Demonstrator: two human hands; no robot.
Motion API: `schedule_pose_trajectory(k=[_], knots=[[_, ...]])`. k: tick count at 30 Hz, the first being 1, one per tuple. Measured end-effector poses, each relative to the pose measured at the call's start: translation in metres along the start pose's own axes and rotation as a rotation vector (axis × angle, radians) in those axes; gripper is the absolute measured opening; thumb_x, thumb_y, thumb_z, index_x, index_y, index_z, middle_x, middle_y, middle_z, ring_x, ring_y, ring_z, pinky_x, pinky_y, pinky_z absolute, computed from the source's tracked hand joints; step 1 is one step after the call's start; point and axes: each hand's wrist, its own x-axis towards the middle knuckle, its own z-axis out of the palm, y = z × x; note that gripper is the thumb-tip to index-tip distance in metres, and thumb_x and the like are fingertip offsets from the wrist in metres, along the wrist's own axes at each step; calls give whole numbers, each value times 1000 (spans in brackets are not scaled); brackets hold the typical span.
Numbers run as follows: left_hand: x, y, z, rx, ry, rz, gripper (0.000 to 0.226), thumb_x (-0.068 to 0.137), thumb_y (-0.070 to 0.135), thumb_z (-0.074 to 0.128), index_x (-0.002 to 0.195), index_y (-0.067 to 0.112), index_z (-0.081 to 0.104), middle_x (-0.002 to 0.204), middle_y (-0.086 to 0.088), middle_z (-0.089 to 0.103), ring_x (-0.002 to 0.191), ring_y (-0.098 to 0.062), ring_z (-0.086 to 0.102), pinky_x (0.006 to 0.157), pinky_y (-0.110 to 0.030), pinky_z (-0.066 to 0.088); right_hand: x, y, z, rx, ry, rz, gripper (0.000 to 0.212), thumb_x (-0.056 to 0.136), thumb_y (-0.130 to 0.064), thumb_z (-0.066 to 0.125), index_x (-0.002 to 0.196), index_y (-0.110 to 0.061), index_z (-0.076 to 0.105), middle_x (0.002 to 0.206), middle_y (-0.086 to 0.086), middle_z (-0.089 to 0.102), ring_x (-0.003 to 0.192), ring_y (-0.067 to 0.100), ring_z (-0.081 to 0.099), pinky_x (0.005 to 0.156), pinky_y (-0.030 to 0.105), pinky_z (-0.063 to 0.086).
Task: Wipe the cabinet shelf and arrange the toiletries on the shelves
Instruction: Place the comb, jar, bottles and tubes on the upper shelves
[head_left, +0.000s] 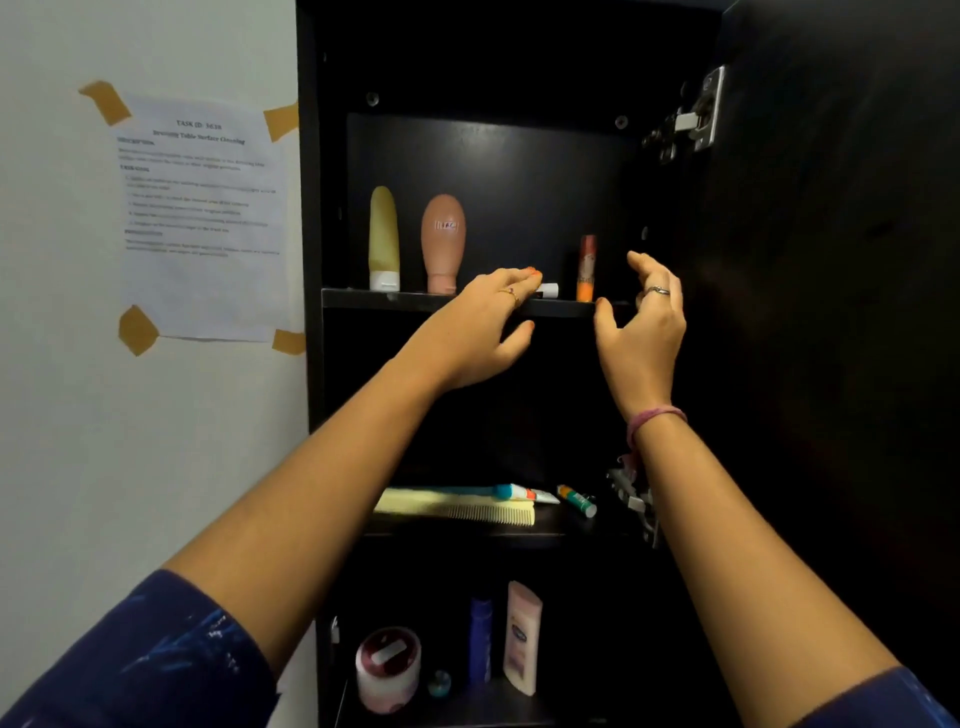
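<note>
Dark cabinet, top shelf at twelve o'clock: toiletries upright. Left hand fingertips on small white item, grip unclear; right hand open, empty. Risk: toppling orange tube at one o'clock.

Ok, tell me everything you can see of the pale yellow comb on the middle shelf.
The comb is pale yellow, looks plastic, with a broad flat spine and a row of fine teeth along its near edge. It lies flat, lengthwise along the front of the middle shelf, left of centre. A toothpaste tube lies right behind it, seemingly touching. Neither hand touches it.
</note>
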Motion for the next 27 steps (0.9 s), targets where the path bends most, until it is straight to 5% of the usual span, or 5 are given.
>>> schedule_pose_trajectory(k=[12, 18, 22, 27], knots=[[-138, 11, 10, 70, 56, -54, 54, 91, 24, 48, 141, 7, 38, 149, -10, 38, 138, -25, 35, 116, -36, 18, -117, -30, -23, -33, -107, 48, 37, 87, -11, 59, 123, -12, 56, 131, 5, 50, 120, -1, 40, 103, 21, 40], [-220, 8, 14, -20, 22, -137, 54, 90, 26, 44, 141, 7, 38, 148, -11, 38, 138, -26, 34, 116, -38, 17, -195, -47, -39, -104, -222, 127, 35, 88, -11, 59, 123, -12, 55, 133, 6, 49, 121, 3, 41, 94, -6, 26], [-285, 9, 13, -101, -17, -195, 53, 89, 24, 45, 138, 5, 42, 146, -12, 41, 136, -26, 38, 116, -42, 23, -252, -62, -56, -176, -236, 247, 35, 88, -11, 59, 123, -12, 56, 133, 5, 49, 126, 12, 45, 101, 8, 30], [-367, 15, 6, -227, -122, -290, 54, 89, 22, 48, 140, 7, 39, 148, -11, 38, 136, -27, 37, 111, -49, 33, -331, -86, -87, -285, -161, 409, 35, 88, -11, 58, 123, -10, 55, 128, 7, 52, 121, 14, 49, 97, 8, 32]])
